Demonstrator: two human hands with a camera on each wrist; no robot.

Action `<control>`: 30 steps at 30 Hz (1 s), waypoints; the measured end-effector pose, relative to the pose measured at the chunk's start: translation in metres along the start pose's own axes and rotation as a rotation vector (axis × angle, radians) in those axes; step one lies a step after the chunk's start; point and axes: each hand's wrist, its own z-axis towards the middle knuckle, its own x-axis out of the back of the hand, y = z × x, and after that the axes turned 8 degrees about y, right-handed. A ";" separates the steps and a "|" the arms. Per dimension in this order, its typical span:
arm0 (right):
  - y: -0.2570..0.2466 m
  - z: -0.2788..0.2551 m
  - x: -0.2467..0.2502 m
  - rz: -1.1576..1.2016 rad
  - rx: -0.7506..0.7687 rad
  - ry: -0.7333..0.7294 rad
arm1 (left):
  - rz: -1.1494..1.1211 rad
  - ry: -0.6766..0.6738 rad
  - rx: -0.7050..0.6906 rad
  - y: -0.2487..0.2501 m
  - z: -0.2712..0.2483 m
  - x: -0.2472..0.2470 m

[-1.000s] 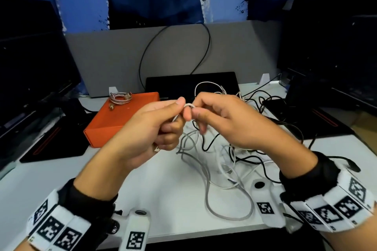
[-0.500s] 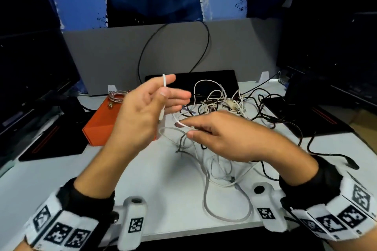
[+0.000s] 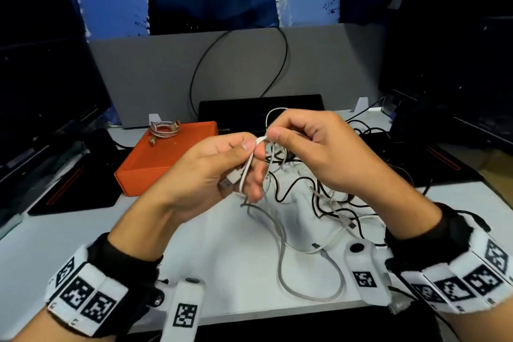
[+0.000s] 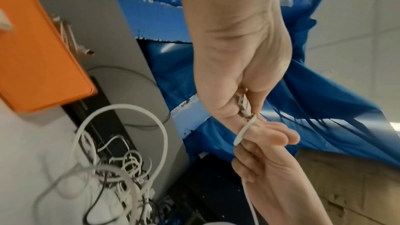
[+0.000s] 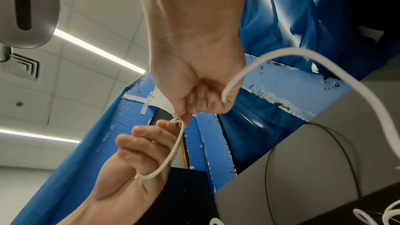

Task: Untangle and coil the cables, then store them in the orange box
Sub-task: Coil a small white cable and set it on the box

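Head view: both hands (image 3: 211, 172) pinch white cable (image 3: 259, 140) above table (image 3: 111, 230).

Both hands meet above the table (image 3: 194, 258), the left hand (image 3: 205, 172) left of the right hand (image 3: 319, 153), a cable (image 3: 259, 141) pinched between them. The tangle (image 3: 327, 203) lies beneath and right. The box (image 3: 155, 164) sits left, a coil (image 3: 163, 129) on it, a divider (image 3: 166, 75) behind.
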 end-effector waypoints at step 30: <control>-0.011 -0.016 -0.025 -0.235 -0.017 -0.450 | -0.456 0.334 -0.176 0.013 0.004 -0.007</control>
